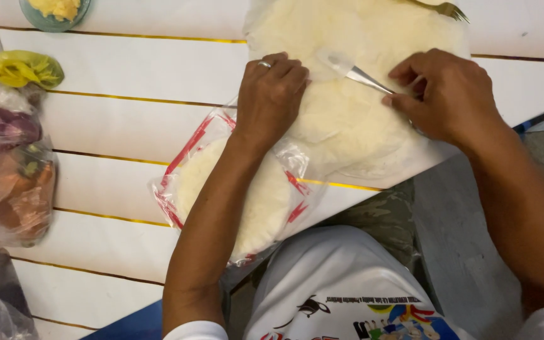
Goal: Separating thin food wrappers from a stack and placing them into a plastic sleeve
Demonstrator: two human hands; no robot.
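My left hand (271,94), with a ring on one finger, presses down on a pale round flatbread (347,119) lying on the white table (127,126). My right hand (448,94) grips the handle of a metal spoon (354,72), whose bowl rests on the flatbread near my left fingers. A clear plastic bag with red print (190,157), holding more pale flatbreads, lies under my left forearm at the table's near edge. A fork's tines (449,9) show at the top beyond the flatbread.
At the left edge lie clear bags of produce (14,189), a purple item (1,126) and a yellow bag (25,68). A teal bowl of yellow food (55,11) sits top left. The grey floor (461,252) lies beyond the table's right edge.
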